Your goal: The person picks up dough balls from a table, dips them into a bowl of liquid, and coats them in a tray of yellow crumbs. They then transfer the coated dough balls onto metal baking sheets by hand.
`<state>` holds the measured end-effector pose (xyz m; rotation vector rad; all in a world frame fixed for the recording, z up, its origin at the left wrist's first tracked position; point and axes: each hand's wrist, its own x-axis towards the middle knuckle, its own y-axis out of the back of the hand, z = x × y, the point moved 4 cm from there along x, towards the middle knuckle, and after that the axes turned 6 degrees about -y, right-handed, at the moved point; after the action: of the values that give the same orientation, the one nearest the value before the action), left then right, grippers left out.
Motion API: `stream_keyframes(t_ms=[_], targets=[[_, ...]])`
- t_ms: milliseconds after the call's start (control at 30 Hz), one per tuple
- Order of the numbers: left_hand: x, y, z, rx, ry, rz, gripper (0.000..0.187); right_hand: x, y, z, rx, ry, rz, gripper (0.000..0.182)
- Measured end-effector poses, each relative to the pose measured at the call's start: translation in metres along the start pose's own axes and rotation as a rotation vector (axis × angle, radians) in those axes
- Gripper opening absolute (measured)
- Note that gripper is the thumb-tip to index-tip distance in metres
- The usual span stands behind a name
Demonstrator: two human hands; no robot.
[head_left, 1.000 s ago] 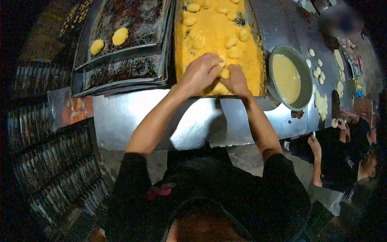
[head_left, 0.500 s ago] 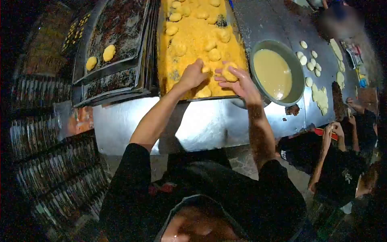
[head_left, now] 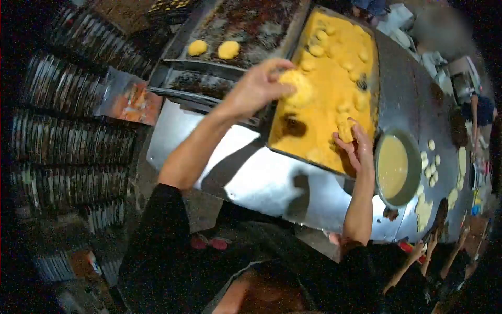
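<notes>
My left hand (head_left: pixel 256 86) is raised above the steel table and holds a round crumb-coated patty (head_left: pixel 298 86) by its edge, between the dark baking trays and the crumb tray. My right hand (head_left: pixel 358 149) rests in the near corner of the crumb tray (head_left: pixel 277 141) and grips another coated patty (head_left: pixel 345 130). The tray is full of yellow crumbs with several patties lying in them. Two coated patties (head_left: pixel 214 49) lie on the top dark baking tray (head_left: pixel 251 21).
A metal bowl of pale batter (head_left: pixel 393 167) stands right of the crumb tray. Several raw dough pieces (head_left: pixel 431 167) lie on the steel table (head_left: pixel 251 178) beyond it. Stacked trays (head_left: pixel 68 146) fill racks at left. Another person's hands (head_left: pixel 429 246) work at lower right.
My left hand has lifted a patty out of the crumbs and carried it left toward the baking trays. My right hand stayed in the crumb tray holding a patty. The view tilted.
</notes>
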<state>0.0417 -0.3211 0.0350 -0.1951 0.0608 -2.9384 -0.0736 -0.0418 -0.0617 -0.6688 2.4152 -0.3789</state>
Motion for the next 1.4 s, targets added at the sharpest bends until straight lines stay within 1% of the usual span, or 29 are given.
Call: stream_keyframes(t_ms=[67,133,167,200,233,300,367,400,467,533,567,600,633,700,733,800,867,900,933,967,1000,1067,1133,1200,1233,1267,1300,1333,1400], targets=[[0.013,0.046,0.023,0.108,0.007,0.068,0.042,0.013,-0.034,-0.017,-0.081,0.04,-0.044,0.039],[0.044,0.099,0.003,0.313,0.048,0.062,0.041,0.032,-0.086,-0.041,-0.294,0.084,-0.154,0.037],[0.059,0.119,-0.006,0.499,0.175,0.034,0.036,0.039,-0.122,-0.054,-0.358,0.11,-0.192,0.035],[0.073,0.132,-0.017,0.497,0.163,0.031,0.036,0.056,-0.152,-0.063,-0.411,0.119,-0.252,0.035],[0.087,0.138,-0.035,0.572,0.183,-0.078,0.036,0.083,-0.174,-0.068,-0.533,0.213,-0.283,0.034],[0.107,0.141,-0.06,0.722,0.144,-0.239,0.038,0.154,-0.216,-0.08,-0.882,0.504,-0.267,0.036],[0.122,0.134,-0.081,0.877,0.052,-0.317,0.038,0.205,-0.254,-0.084,-1.243,0.711,-0.042,0.035],[0.127,0.131,-0.089,0.96,0.016,-0.343,0.037,0.22,-0.267,-0.083,-1.249,0.718,-0.037,0.035],[0.124,0.128,-0.083,1.166,-0.116,-0.341,0.036,0.25,-0.283,-0.072,-1.543,0.812,0.066,0.042],[0.107,0.126,-0.071,1.172,-0.082,-0.455,0.055,0.296,-0.276,-0.046,-1.773,0.627,-0.02,0.053],[0.096,0.126,-0.065,1.164,-0.081,-0.46,0.055,0.283,-0.28,-0.037,-1.833,0.698,0.057,0.073],[0.083,0.125,-0.065,1.128,-0.017,-0.611,0.068,0.275,-0.283,-0.028,-1.836,0.691,0.058,0.073],[0.078,0.126,-0.067,1.092,0.043,-0.758,0.081,0.271,-0.284,-0.022,-1.868,0.628,0.109,0.079],[0.085,0.129,-0.071,1.115,0.116,-0.831,0.088,0.269,-0.287,-0.022,-1.913,0.435,0.127,0.093],[0.085,0.127,-0.076,1.137,0.189,-0.905,0.095,0.273,-0.288,-0.022,-1.912,0.421,0.135,0.093],[0.087,0.125,-0.073,1.122,0.233,-0.899,0.097,0.284,-0.287,-0.025,-1.952,0.444,0.129,0.092],[0.091,0.125,-0.086,1.102,0.15,-0.826,0.092,0.29,-0.286,-0.037,-2.026,0.525,-0.058,0.088],[0.1,0.131,-0.094,1.07,0.099,-0.789,0.087,0.295,-0.28,-0.044,-1.956,0.496,-0.214,0.079],[0.1,0.132,-0.103,1.025,0.052,-0.765,0.082,0.245,-0.283,-0.06,-1.737,0.7,-0.138,0.063],[0.087,0.129,-0.072,0.906,-0.121,-0.706,0.065,0.25,-0.256,-0.066,-1.413,1.292,-0.225,0.049],[0.085,0.135,-0.079,0.995,-0.289,-0.561,0.053,0.229,-0.241,-0.077,-1.541,0.873,-0.073,0.04],[0.078,0.127,-0.04,1.134,-0.247,-0.438,0.047,0.134,-0.19,-0.091,-1.522,0.689,0.041,0.04],[0.062,0.125,-0.026,1.184,-0.765,-0.127,0.04,0.096,-0.124,-0.061,-1.642,0.45,0.048,0.043],[0.043,0.082,0.008,1.059,-0.696,-0.181,0.039,0.066,-0.061,-0.009,-1.782,-0.038,0.11,0.055],[0.041,0.058,0.02,0.937,-0.625,-0.217,0.037,0.056,-0.038,0.02,-1.98,-0.186,0.023,0.054],[0.039,0.035,0.013,0.972,-0.712,-0.206,0.036,0.041,-0.028,0.039,-1.999,-0.283,0.03,0.05],[0.036,0.008,0.011,0.906,-0.653,-0.236,0.035,0.043,-0.001,0.067,-1.968,-0.285,-0.013,0.046],[0.028,-0.021,0.009,0.84,-0.594,-0.266,0.035,0.072,0.094,0.139,-1.384,0.135,-0.028,0.042],[0.034,-0.075,-0.022,0.774,-0.398,-0.372,0.034,0.029,0.003,0.088,-1.833,-0.067,0.007,0.044]])
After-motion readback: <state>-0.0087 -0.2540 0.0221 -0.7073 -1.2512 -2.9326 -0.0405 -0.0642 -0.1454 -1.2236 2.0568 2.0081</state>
